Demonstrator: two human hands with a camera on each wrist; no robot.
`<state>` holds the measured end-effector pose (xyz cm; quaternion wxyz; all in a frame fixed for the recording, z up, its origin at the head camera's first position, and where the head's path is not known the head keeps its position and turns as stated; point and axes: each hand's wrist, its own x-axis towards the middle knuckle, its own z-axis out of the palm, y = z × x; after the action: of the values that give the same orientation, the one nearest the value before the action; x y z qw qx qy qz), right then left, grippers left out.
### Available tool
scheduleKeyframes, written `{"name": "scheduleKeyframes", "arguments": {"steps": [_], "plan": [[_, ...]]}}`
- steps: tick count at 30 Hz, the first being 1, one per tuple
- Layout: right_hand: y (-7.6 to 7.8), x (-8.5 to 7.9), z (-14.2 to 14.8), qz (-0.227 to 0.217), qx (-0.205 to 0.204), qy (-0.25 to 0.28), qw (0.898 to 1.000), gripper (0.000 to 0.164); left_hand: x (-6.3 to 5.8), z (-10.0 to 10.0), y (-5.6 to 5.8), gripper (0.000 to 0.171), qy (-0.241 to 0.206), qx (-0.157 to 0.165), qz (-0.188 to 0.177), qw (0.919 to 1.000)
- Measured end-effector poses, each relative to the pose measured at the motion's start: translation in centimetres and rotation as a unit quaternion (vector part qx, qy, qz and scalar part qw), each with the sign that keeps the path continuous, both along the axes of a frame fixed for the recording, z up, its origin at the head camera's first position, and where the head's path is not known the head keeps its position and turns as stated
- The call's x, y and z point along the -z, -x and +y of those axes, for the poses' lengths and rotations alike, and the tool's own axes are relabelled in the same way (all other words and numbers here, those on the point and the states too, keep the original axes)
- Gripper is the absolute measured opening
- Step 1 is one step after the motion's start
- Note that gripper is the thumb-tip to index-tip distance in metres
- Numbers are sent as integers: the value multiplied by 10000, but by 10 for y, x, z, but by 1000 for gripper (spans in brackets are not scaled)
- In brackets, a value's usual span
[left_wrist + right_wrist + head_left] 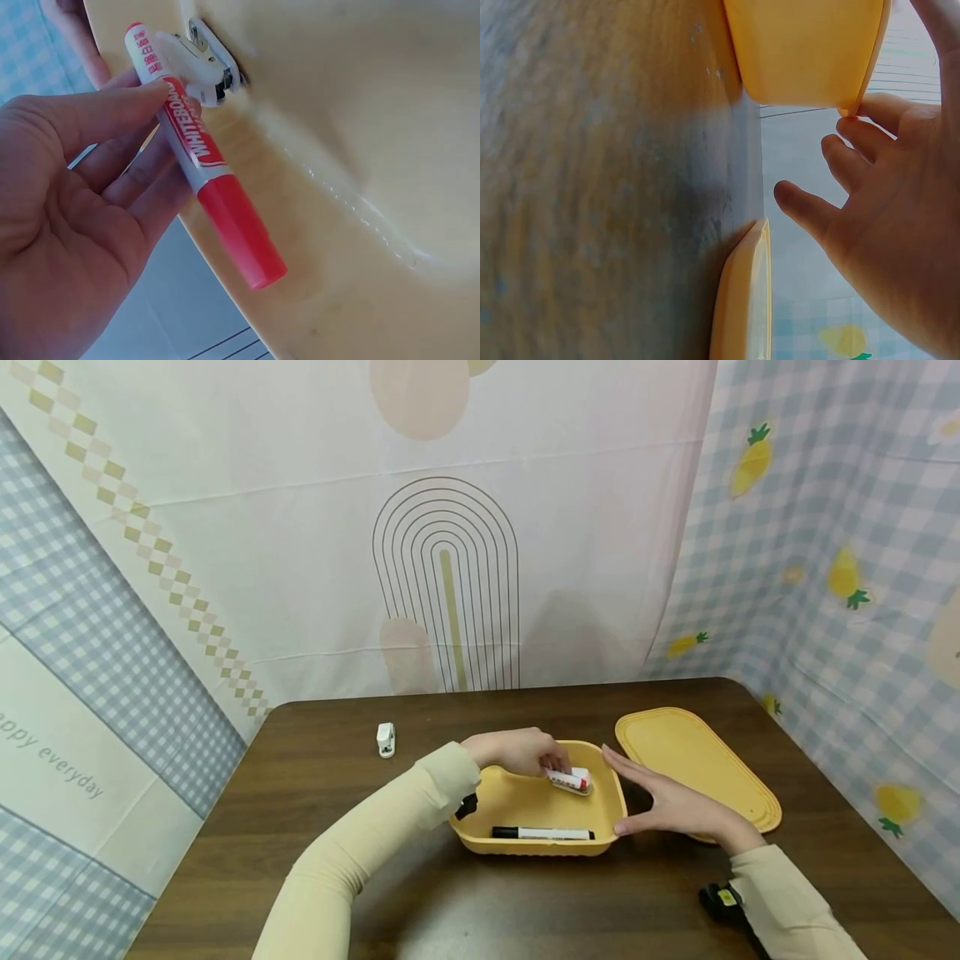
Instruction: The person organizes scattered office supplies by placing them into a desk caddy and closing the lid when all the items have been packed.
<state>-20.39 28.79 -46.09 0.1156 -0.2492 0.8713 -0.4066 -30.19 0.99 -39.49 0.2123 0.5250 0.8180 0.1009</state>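
My left hand (522,750) reaches into the yellow box (517,789) and pinches a red-capped whiteboard marker (196,154) between thumb and fingers. Just beyond the marker, a small white stapler (202,64) sits at the box's right end, partly covered by the marker in the left wrist view. A black-capped marker (543,833) lies along the near wall inside. My right hand (678,806) is spread at the box's right side, with fingertips and thumb right at the rim. In the right wrist view its fingers are mostly straight.
The yellow lid (697,764) lies on the brown table (525,910), right of the box and close to my right hand. Another small white stapler (386,739) stands at the back left. A patterned cloth (300,485) hangs behind the table.
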Motion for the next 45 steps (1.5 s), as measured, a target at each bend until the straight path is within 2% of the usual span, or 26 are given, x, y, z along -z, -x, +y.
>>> {"name": "scheduleKeyframes", "arguments": {"steps": [12,30,45], "plan": [[2,-2,-2,73,16,-56,10000,105,1,-6,5,38,7,-99,-73,9999],[0,-1,-1,22,-10,-64,10000,105,5,-7,4,39,119,-243,-144,9995],[-2,-1,-1,14,6,-52,10000,104,15,-4,6,38,258,-244,-248,9991]]}}
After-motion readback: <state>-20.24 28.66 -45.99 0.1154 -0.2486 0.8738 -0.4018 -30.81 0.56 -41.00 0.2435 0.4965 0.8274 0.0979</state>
